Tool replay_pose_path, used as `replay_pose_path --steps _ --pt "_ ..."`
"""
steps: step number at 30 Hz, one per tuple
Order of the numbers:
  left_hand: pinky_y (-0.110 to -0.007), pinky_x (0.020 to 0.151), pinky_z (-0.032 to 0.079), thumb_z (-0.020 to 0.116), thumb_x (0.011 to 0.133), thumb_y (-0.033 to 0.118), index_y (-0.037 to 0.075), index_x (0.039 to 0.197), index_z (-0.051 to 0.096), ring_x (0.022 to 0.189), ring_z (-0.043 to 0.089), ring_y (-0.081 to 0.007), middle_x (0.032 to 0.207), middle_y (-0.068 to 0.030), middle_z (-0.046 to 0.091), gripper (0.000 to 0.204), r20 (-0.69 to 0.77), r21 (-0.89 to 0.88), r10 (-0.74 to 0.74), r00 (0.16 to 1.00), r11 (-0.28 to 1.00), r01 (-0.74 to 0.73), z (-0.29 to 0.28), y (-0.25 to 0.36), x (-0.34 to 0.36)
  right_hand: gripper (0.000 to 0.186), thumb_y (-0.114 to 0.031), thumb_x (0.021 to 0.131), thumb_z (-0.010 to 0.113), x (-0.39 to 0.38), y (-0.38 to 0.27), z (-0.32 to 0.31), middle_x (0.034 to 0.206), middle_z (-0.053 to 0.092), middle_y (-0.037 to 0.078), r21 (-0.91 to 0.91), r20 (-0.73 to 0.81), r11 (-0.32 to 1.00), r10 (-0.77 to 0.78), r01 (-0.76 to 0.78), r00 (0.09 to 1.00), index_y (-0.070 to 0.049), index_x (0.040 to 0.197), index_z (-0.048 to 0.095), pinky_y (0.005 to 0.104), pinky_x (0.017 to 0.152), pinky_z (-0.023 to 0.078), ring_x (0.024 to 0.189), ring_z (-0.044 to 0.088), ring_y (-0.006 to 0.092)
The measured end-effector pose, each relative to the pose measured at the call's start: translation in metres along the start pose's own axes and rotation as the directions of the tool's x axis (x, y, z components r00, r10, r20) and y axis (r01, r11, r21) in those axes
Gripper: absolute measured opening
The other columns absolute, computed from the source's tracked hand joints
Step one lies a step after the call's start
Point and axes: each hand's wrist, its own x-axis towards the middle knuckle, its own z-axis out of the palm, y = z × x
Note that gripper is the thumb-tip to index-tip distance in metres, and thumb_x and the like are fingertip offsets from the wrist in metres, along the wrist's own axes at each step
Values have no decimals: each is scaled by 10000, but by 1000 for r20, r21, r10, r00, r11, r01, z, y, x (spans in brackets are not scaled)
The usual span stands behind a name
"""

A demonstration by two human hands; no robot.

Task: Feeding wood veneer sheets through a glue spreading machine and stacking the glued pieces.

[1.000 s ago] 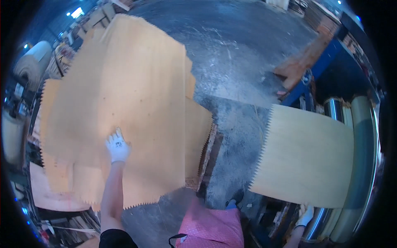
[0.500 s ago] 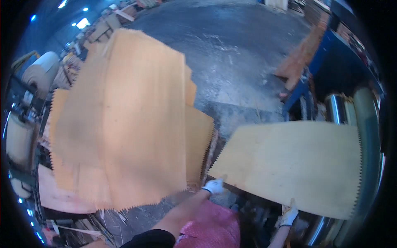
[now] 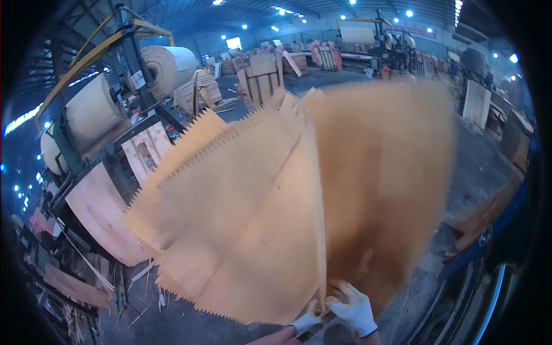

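Note:
I have a tan veneer sheet raised on edge at the right side of a pile of similar toothed-edge sheets. It is blurred by motion, and its near edge is at my hands. My left hand, in a white glove, is closed on that edge, partly hidden. Just to its right my right hand, also gloved, grips the same sheet with bent fingers.
Large pale rolls on metal frames stand at the left, beside paler boards. Stacked boards are farther back. A blue machine frame with a metal roller is at the lower right, beside the concrete floor.
The view has swung left and up, away from the rollers. The sheet that lay flat at the right has risen and moved leftward in both hands toward the pile.

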Motion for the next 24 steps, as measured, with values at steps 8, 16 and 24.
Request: replay_pose_path --steps 8,16,24 --pt "-440 709 518 586 885 260 53 965 667 804 645 -293 896 -157 682 236 41 922 461 886 324 -212 -151 -170 6 373 -150 893 608 -93 93 -103 999 701 142 397 -418 883 416 -249 808 39 1212 568 269 695 544 820 694 188" --pt "-345 939 476 746 749 220 34 1518 159 1121 591 -276 1260 -172 586 985 25 612 -264 964 767 194 31 -62 39 314 -50 893 599 -335 114 -209 1092 658 154 275 -944 960 279 -46 177 49 1191 593 265 792 544 904 681 191" --pt "-347 980 454 704 764 270 60 1530 128 1190 568 -268 1366 -178 520 981 237 843 -319 918 536 -31 146 -59 79 631 -331 924 638 -518 218 -257 1402 486 66 387 -887 919 393 76 -244 -97 1449 378 393 1049 358 1227 503 201"
